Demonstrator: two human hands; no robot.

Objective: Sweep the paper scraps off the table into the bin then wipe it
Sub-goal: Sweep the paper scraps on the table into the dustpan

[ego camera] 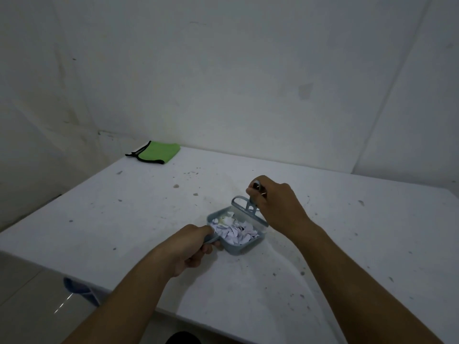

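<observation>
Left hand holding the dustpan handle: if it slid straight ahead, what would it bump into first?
Probably the small brush that the right hand holds at the far rim of the dustpan. The left hand points that way; depth is unclear.

no readable text, labels, brands, numbers or signs on any surface in view

The scene is dimly and evenly lit, with a cool grey cast. Only faint shadows are cast on the surface (139, 219). Straight edges are bowed by wide-angle distortion; detail is softened throughout.
</observation>
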